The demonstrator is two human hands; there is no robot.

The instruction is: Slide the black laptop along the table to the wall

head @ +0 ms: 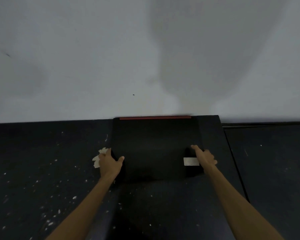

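The black laptop (154,146) lies closed and flat on the dark table (42,161). Its far edge carries a red strip (155,117) that sits against the grey wall (111,58). A pale sticker (190,161) marks its near right corner. My left hand (109,163) grips the laptop's left edge, thumb on the lid. My right hand (204,157) grips the right edge, with the thumb stretched along the lid.
A scrap of torn pale paper (98,159) lies by my left hand. White flecks dot the table at left. The table's right edge (232,161) runs just right of the laptop, with a second dark surface (275,170) beyond it.
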